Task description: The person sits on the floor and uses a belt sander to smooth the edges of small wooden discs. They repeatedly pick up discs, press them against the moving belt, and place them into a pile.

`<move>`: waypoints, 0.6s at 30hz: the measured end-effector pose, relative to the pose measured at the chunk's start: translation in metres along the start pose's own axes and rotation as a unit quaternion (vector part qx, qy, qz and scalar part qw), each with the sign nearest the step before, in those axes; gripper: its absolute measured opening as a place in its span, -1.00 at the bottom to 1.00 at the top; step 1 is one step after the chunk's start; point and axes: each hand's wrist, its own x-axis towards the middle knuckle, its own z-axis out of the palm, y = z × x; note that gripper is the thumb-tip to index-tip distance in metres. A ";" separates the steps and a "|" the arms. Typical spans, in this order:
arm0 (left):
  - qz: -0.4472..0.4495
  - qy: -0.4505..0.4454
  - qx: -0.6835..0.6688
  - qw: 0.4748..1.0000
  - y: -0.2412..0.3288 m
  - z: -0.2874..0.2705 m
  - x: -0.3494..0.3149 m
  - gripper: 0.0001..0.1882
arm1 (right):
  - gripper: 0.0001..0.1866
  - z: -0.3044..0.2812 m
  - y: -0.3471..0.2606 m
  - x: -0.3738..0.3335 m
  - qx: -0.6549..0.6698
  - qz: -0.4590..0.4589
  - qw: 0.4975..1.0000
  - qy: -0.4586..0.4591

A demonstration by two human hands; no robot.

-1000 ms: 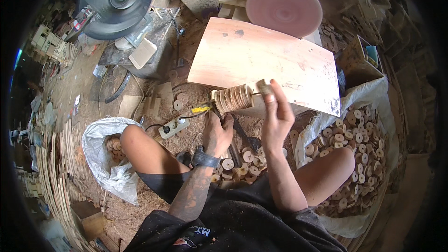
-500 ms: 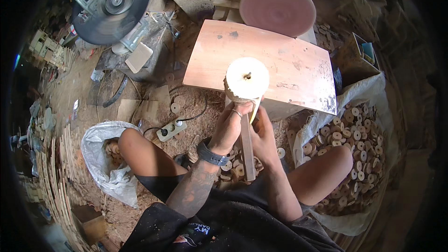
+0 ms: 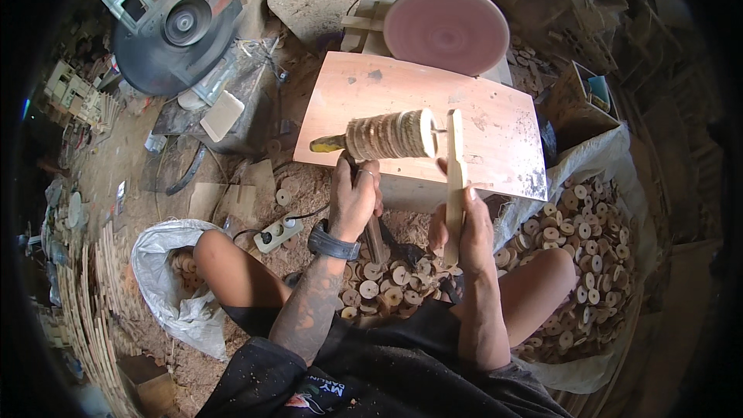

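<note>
A stack of round wooden discs (image 3: 391,135) lies sideways, threaded on a thin rod, above the board in front of me. My left hand (image 3: 354,195) is closed around a brown wooden handle (image 3: 374,241) just under the stack's left end. At that end a yellow and black tip (image 3: 328,144) sticks out. My right hand (image 3: 469,228) grips a pale flat wooden stick (image 3: 455,174), held upright. The stick's upper part stands at the rod's end, just right of the last disc; whether they touch I cannot tell.
Behind the tan board (image 3: 495,128) stands a reddish sanding disc (image 3: 447,29). A large dark round wheel (image 3: 143,54) of a machine is at the far left. Sacks of wooden discs (image 3: 588,263) flank my knees; a power strip (image 3: 279,234) lies on the sawdust-covered floor.
The disc stack has turned from end-on to sideways. My right hand has moved right, away from my left, with the pale stick now upright. The view has shifted slightly.
</note>
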 end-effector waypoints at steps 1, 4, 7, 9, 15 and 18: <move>0.006 -0.003 0.017 1.000 -0.001 0.002 0.000 -0.88 | -0.29 -0.001 0.002 0.001 -0.009 0.016 1.000 0.000; 0.035 0.010 0.088 0.995 -0.006 0.004 0.003 -0.92 | -0.29 -0.002 0.007 0.000 0.005 0.036 0.999 0.010; 0.015 0.002 0.061 0.998 -0.016 0.002 0.008 -0.91 | -0.31 -0.003 0.008 -0.003 0.094 0.000 0.995 0.032; 0.073 0.034 0.139 0.987 -0.024 0.001 0.016 -0.91 | -0.30 -0.004 0.007 -0.002 0.046 0.013 0.998 0.043; 0.087 -0.056 0.174 0.979 -0.024 0.007 0.037 -0.66 | -0.39 -0.020 0.003 0.025 -0.095 0.051 0.989 0.098; 0.084 -0.220 0.044 0.971 -0.012 0.034 0.075 -0.68 | -0.48 -0.054 -0.004 0.067 -0.162 0.034 0.976 0.143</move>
